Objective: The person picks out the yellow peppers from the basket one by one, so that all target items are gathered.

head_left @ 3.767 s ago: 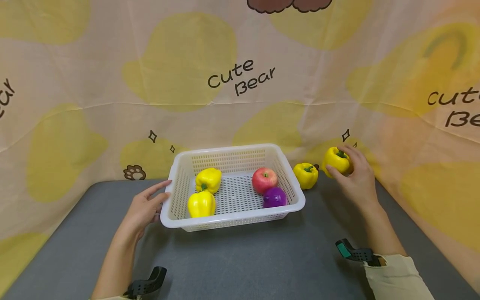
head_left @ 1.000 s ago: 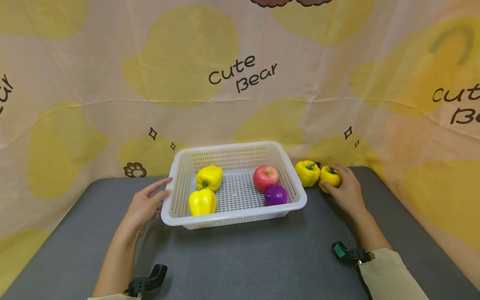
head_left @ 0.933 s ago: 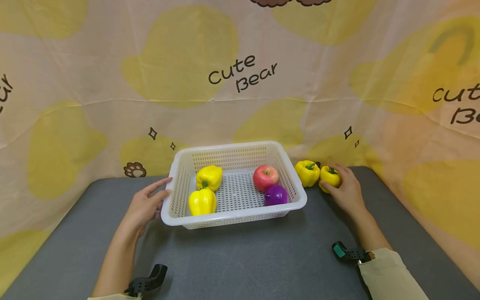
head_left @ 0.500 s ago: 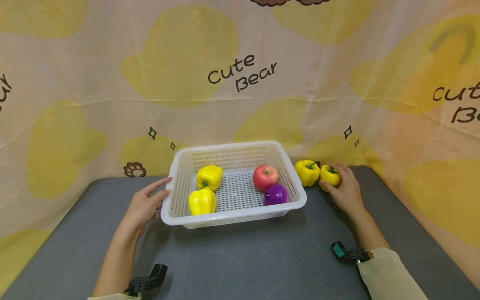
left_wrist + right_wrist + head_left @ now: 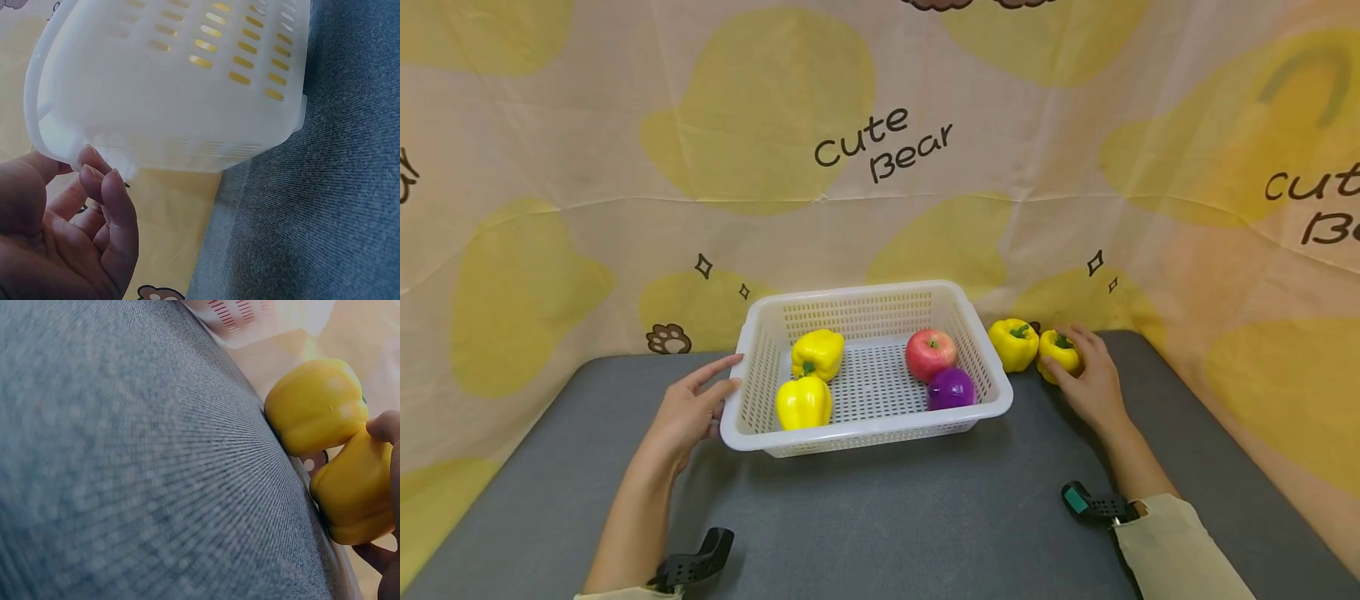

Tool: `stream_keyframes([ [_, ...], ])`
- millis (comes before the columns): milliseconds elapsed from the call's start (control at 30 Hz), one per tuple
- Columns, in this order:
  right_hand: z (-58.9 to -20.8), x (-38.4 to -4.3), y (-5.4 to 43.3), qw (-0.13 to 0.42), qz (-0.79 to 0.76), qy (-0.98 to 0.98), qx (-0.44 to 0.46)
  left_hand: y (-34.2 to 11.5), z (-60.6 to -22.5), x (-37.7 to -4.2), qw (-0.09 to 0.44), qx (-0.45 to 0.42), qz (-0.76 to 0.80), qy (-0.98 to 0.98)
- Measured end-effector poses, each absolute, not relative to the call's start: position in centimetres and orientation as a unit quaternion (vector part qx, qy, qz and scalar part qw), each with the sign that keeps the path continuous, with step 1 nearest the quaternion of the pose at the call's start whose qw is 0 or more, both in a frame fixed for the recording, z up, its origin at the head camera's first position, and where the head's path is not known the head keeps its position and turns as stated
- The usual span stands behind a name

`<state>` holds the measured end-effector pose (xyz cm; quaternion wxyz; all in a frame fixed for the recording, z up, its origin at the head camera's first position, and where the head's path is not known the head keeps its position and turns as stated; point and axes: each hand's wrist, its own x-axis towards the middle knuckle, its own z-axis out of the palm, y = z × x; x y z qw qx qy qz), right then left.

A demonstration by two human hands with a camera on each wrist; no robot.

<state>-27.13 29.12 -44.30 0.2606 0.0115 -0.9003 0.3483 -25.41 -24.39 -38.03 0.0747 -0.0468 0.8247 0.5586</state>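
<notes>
Head view: backdrop (image 5: 880, 100) reads "Cute Bear".

Right wrist view: right hand (image 5: 384, 506) cut off at edge; basket (image 5: 250, 315) blurred, cropped.

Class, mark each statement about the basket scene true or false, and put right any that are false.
1. The white basket holds two yellow peppers, a red apple and a purple ball. True.
2. The right hand grips the red apple. False: it holds a yellow pepper on the grey table, right of the basket.
3. The left hand touches the basket's left end. True.
4. The second pepper outside the basket lies left of the basket. False: it lies right of it, between the basket and the held pepper.
5. The basket is upside down. False: it stands upright.
</notes>
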Motion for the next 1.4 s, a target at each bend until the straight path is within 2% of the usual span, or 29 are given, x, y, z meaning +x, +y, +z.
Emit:
stream_keyframes([
  [133, -44.7, -27.2, 29.2, 0.292, 0.346, -0.892, 0.013, -24.4, -38.0, -25.4, 0.074, -0.045, 0.559, 0.825],
  [333, -45.2, -27.3, 29.3, 0.367, 0.333, -0.868, 0.011, -24.4, -38.0, -25.3, 0.074, -0.047, 0.558, 0.825],
  [433, -45.2, -27.4, 29.2, 0.385, 0.325, -0.864, 0.014, -24.4, -37.9, -25.4, 0.074, -0.047, 0.559, 0.824],
  [1067, -45.3, -28.0, 29.1, 0.359, 0.333, -0.872, 0.01, -24.3, -38.1, -25.5, 0.076, -0.057, 0.553, 0.828],
  [1400, -45.5, -29.1, 29.0, 0.365, 0.354, -0.861, 0.005, -24.2, -38.2, -25.4, 0.077, -0.066, 0.548, 0.831],
])
